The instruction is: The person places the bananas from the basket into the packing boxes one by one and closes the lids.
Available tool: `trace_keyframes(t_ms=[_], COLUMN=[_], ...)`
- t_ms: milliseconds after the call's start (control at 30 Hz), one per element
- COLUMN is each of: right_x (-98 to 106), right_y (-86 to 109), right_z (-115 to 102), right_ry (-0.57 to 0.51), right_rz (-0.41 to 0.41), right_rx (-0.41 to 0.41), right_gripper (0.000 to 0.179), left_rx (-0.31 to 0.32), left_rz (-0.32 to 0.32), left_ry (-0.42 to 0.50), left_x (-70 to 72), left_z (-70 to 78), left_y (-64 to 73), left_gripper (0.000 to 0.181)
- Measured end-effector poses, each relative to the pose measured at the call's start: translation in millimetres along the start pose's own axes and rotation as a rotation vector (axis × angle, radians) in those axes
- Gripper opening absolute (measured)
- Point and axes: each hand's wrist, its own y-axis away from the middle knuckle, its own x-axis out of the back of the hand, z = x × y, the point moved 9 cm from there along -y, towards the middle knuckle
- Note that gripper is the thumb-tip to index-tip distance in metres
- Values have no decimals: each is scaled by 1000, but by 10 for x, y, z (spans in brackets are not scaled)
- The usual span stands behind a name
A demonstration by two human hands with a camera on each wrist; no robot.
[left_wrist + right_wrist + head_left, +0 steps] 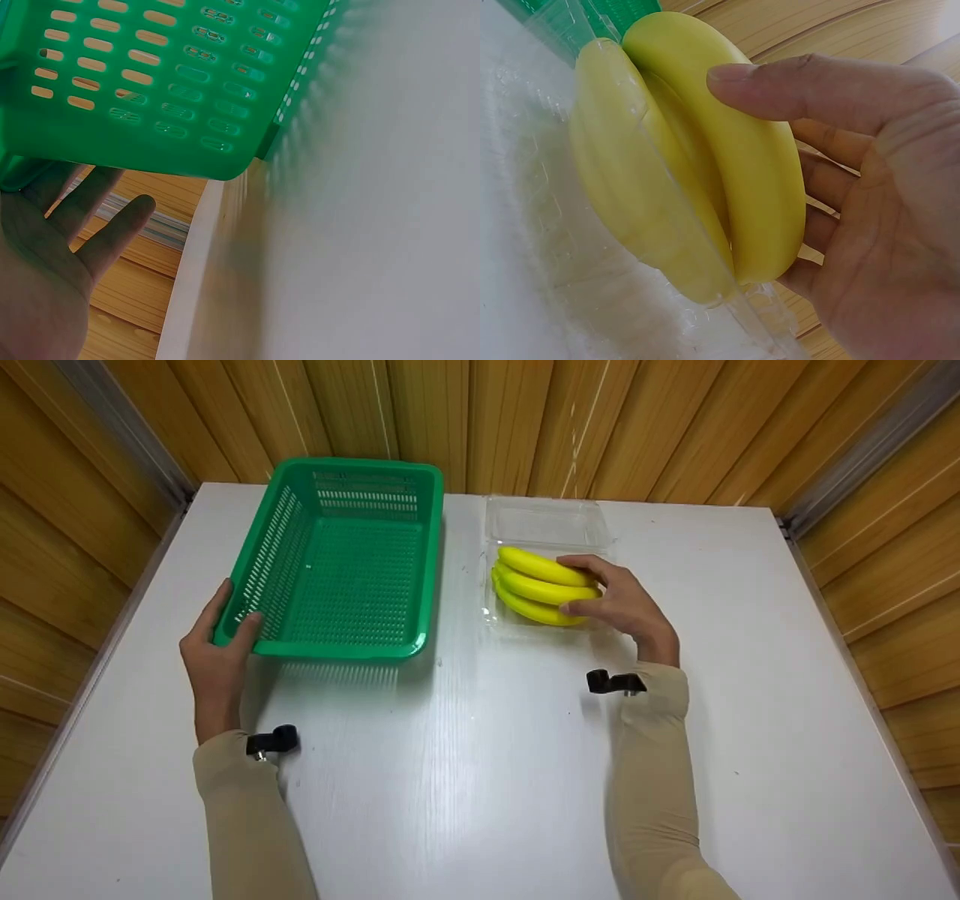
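A green plastic basket [431, 585] with slotted walls stands at the left of the table. My left hand [217, 660] grips its near left corner, thumb over the rim and fingers along the outside. In the left wrist view, several fingers [124, 225] reach out below the basket's rim. To the right, a bunch of yellow bananas [540, 589] sits in a clear plastic box [491, 619]. My right hand [626, 600] holds the bunch by its right end. The right wrist view shows the thumb on the top banana [769, 187], with fingers behind it.
The box's clear lid [547, 521] lies folded back toward the wall. Wood-patterned panels [510, 427] close off the back and both sides of the white table [480, 780]. A black camera mount sits on each sleeve [664, 780].
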Motion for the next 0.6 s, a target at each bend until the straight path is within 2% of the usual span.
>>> trace_keyframes(t_ms=[300,600], right_x=[-10,-26], right_y=[-6,0], right_z=[25,28], right_ry=[0,12], right_rz=[-4,-13], right_rx=[-5,-6], right_gripper=[71,71], left_rx=[-18,-2], left_rz=[5,1], left_ry=[2,8], left_x=[8,-8], left_z=[1,5], left_y=[-9,-4], left_gripper=[58,58])
